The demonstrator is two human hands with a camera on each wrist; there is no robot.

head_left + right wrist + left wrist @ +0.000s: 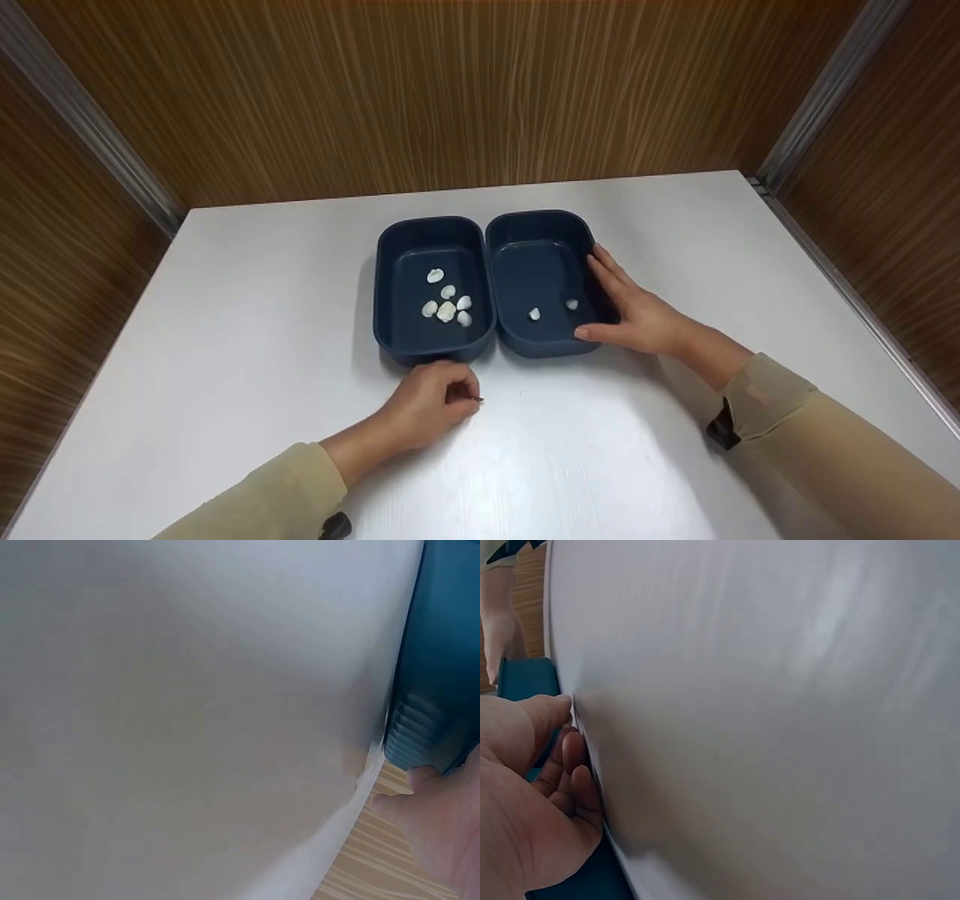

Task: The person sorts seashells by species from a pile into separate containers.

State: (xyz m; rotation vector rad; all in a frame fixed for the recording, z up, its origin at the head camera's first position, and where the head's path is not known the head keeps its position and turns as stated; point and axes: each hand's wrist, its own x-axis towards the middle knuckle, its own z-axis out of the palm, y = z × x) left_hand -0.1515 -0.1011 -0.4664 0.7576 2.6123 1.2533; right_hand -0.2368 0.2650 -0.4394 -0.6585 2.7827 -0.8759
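Observation:
Two dark blue bins stand side by side on the white table. Several white seashells (446, 312) lie in the left bin (429, 227). In the right bin (534, 219) are two small pale shells, one near the front (534, 314) and one farther right (572, 304). Just in front of the left bin, my left hand (429, 405) pinches a small dark, thin thing (481, 400) between thumb and forefinger; its kind is too small to tell. My right hand (641, 319) rests spread against the right bin's near right corner, fingers fairly straight along the side and thumb at the front rim.
The white table (247, 315) extends around both bins. Wood-patterned panels (450, 90) rise behind and at both sides, with metal strips (832, 90) at the corners. Dark bands (724, 427) sit at my sleeve cuffs.

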